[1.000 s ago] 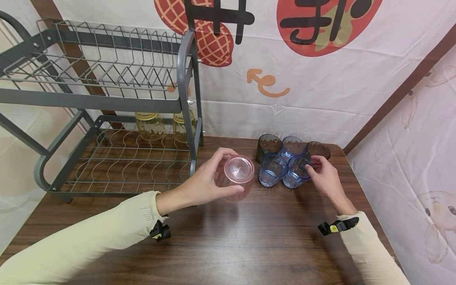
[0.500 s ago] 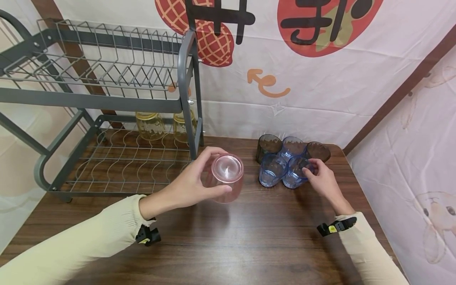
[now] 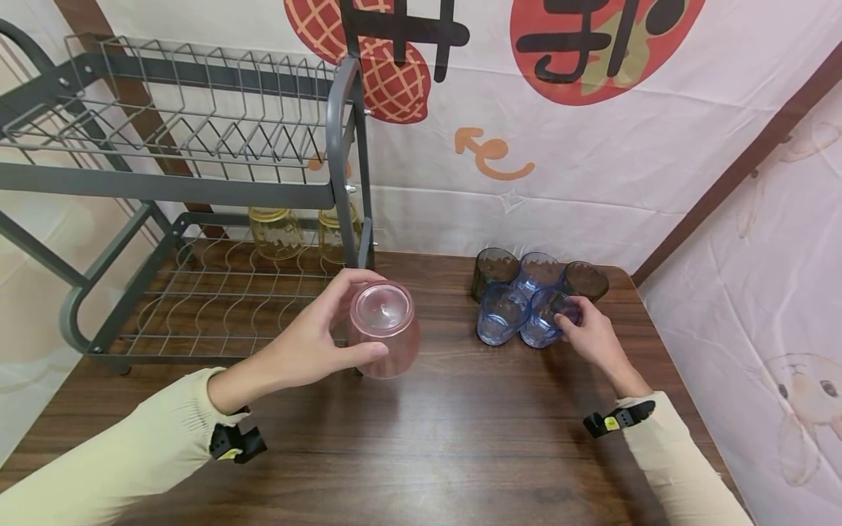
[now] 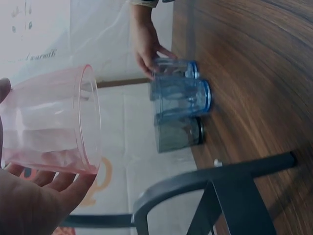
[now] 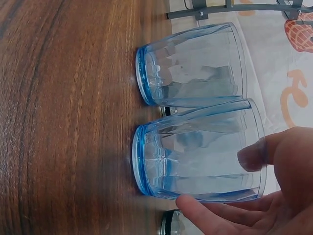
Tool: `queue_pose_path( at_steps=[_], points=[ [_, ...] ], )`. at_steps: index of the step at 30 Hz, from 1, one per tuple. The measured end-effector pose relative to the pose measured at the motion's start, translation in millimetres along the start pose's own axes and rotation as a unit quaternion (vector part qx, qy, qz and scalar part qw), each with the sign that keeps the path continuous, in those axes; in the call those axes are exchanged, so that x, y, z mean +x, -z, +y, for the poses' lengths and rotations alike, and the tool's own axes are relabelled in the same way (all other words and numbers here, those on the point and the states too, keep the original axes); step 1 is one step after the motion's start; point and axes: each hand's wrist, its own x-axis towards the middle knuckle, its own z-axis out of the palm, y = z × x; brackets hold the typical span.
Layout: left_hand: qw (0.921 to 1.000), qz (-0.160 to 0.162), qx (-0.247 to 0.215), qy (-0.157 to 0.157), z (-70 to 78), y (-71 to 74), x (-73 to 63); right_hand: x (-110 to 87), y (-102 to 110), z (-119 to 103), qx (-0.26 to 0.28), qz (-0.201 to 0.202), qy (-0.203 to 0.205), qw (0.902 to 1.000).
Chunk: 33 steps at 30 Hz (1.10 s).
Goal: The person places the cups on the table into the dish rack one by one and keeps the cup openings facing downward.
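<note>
A clear pink glass is held upside down above the table by my left hand, with fingers and thumb around its sides. In the left wrist view the pink glass fills the left side. My right hand holds the front right blue glass, thumb at its rim and fingers along its side. That blue glass stands upright on the table. Another blue glass stands upright just left of it. Behind stand a third blue glass and two dark grey glasses, one left and one right.
A grey metal two-tier dish rack stands on the left of the brown wooden table. Two yellow glasses sit upside down on its lower tier, one left and one right. A printed cloth hangs behind.
My left hand has carried the pink glass leftward, away from the group of glasses and toward the rack. The right hand has shifted slightly at the blue glass, which stays in place.
</note>
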Motion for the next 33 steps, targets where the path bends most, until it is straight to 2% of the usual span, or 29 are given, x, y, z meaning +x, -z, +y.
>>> queue_pose_path(
  at_steps=[5, 12, 22, 27, 33],
  points=[
    [0.9999, 0.003, -0.011, 0.002, 0.3, 10.3, -7.0, 1.2, -1.2, 2.4, 0.005, -0.003, -0.002, 1.0],
    [1.0, 0.007, 0.003, -0.003, 1.4, 21.8, -16.1, 2.3, -2.0, 4.2, 0.006, -0.013, -0.004, 0.9999],
    [0.9999, 0.009, 0.004, -0.005, 0.1, 33.5, -19.8, 2.1, -1.6, 3.2, 0.013, -0.011, -0.008, 0.9998],
    [0.9996, 0.018, 0.02, 0.005, 1.4, 40.8, -25.0, 1.8, -1.5, 2.3, 0.025, -0.019, -0.013, 0.9994],
    [0.9993, 0.031, 0.017, -0.007, 0.8, 52.8, -31.6, 0.7, -2.3, 1.0, 0.033, -0.023, -0.014, 0.9991]
  ],
)
